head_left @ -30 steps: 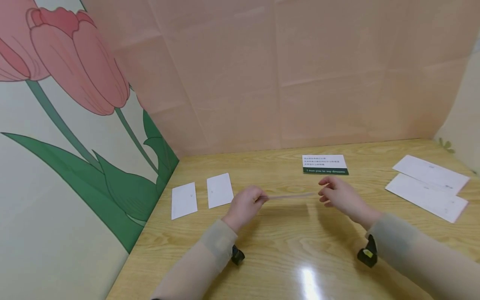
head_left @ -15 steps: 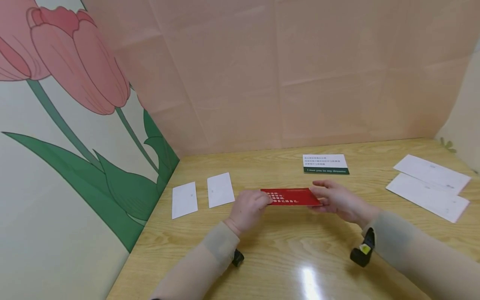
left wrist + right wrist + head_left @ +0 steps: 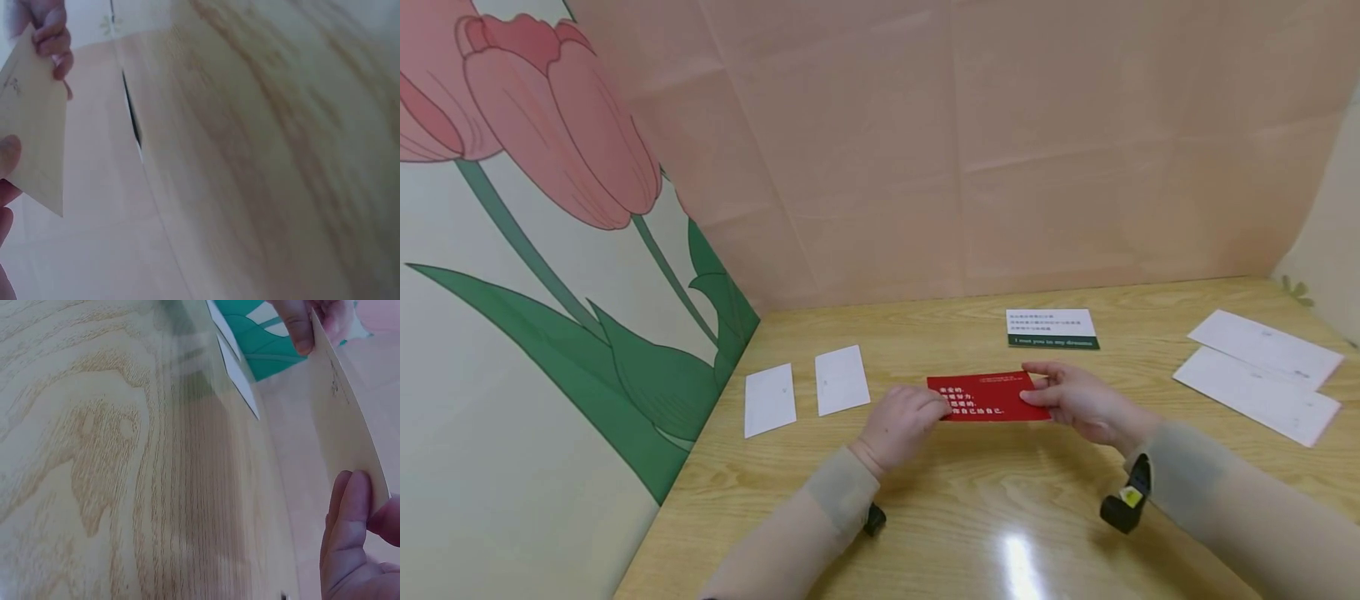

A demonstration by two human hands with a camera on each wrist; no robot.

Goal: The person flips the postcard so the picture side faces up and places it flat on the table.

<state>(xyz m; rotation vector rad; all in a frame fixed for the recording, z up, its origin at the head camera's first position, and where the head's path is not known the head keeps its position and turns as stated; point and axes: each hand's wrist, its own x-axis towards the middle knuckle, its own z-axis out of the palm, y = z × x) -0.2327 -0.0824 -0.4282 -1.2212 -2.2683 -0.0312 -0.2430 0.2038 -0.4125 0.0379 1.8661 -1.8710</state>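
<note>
1. so the red card [image 3: 985,397] is up off the table [image 3: 955,517], stretched between both hands, with its printed side tipped toward the head camera (rows of white characters, plus some tiny lines up top that i can't make out).
2. left hand [image 3: 902,423] is pinching the left end, fingers covering the start of the lower rows.
3. right hand [image 3: 1078,404] has the right end pinched too, thumb on the red face and fingers against the back.
4. both wrist views show that back: plain and pale with a faint little mark.
5. behind the right hand, a green-striped card [image 3: 1051,328] lies near the table's far edge, white on top with dark printing.
6. over on the left, two white cards [image 3: 841,380] lie side by side with a gap. on the right, two more white cards [image 3: 1247,398] overlap.
7. pink backdrop [image 3: 962,150] behind it all, tulip wall [image 3: 550,125] on the left.
</note>
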